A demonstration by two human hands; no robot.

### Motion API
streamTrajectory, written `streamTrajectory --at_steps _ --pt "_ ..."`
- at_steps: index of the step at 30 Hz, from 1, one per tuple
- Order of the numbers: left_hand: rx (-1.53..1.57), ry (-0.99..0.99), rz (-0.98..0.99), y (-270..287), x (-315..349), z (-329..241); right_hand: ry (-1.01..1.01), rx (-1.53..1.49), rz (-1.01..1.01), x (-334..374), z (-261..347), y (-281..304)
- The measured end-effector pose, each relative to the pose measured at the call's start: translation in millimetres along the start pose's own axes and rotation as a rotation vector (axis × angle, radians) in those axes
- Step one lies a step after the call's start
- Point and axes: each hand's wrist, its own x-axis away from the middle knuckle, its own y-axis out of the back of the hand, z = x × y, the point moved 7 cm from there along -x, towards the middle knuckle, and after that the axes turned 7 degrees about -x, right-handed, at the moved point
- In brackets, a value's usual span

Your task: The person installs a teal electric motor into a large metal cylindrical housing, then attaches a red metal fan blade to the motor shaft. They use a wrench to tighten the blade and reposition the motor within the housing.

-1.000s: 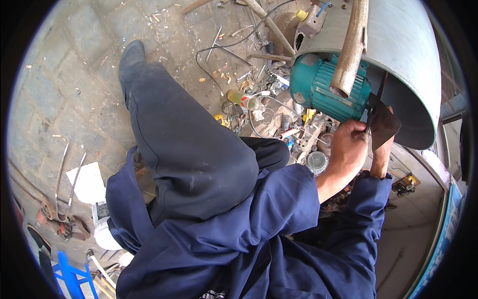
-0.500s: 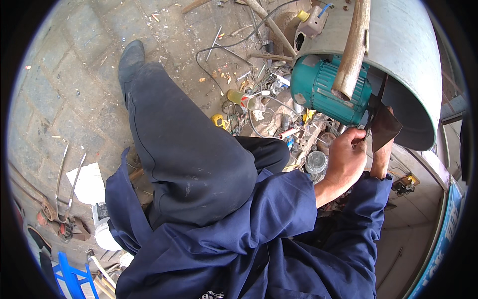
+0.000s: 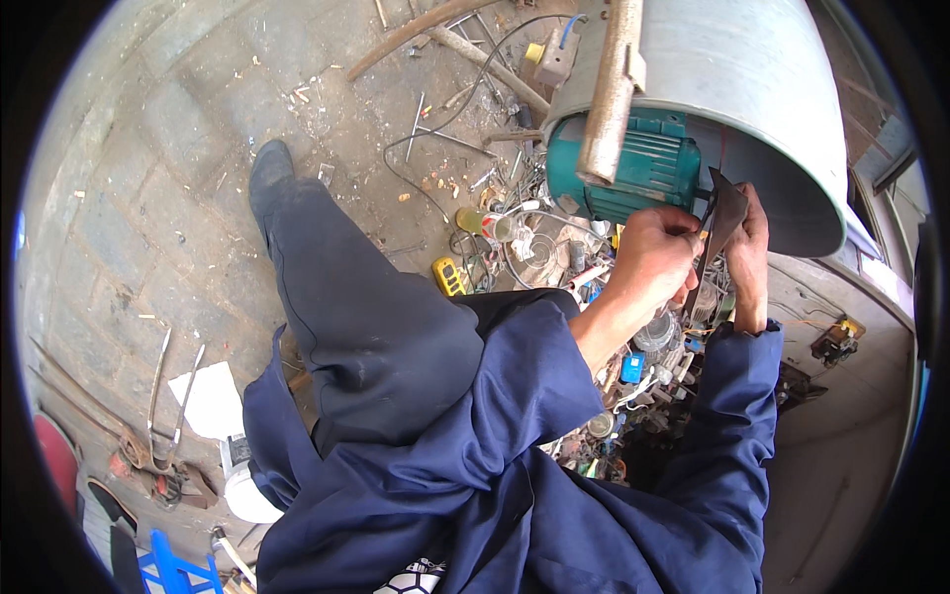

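We noted the dark fan blade (image 3: 727,216) just beside the right end of our landmark, the green motor (image 3: 655,168), which sat partly inside the grey drum (image 3: 732,69). Our left hand (image 3: 653,255), below the motor's right end, had its fingers drawn together at the blade; what they pinched was hidden. Our right hand (image 3: 749,255), farther right of the motor, lay against the blade, grip unclear. Judged step: working the blade at the motor's end; next move: probably steadying it square.
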Motion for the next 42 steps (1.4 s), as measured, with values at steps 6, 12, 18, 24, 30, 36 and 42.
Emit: streamTrajectory --at_steps 6,12,18,24,30,36,42 --pt "-0.260 -0.128 0.113 -4.6 0.9 -13.8 0.089 0.207 -0.116 0.5 18.4 1.0" --pt "-0.513 -0.129 0.026 -18.7 2.3 -22.5 0.092 0.227 -0.141 2.3 17.6 3.9" --pt "-0.777 -0.083 -0.033 -26.3 7.2 -27.6 0.150 0.063 -0.118 9.0 11.0 14.5" --pt "-0.879 -0.100 -0.060 -27.8 8.4 -32.0 0.307 -0.212 -0.287 73.1 -74.9 65.0" --pt "-0.959 -0.083 -0.037 -25.8 8.7 -35.3 -0.473 -0.415 -0.306 233.0 -340.6 14.0" --pt "-0.871 -0.115 0.077 -21.2 -2.9 -44.0 -1.192 -0.454 -0.028 447.6 -512.4 -139.5" --pt "-0.860 -0.132 0.064 -18.9 9.2 -50.5 -1.489 -0.542 0.141 578.0 -534.1 -271.3"
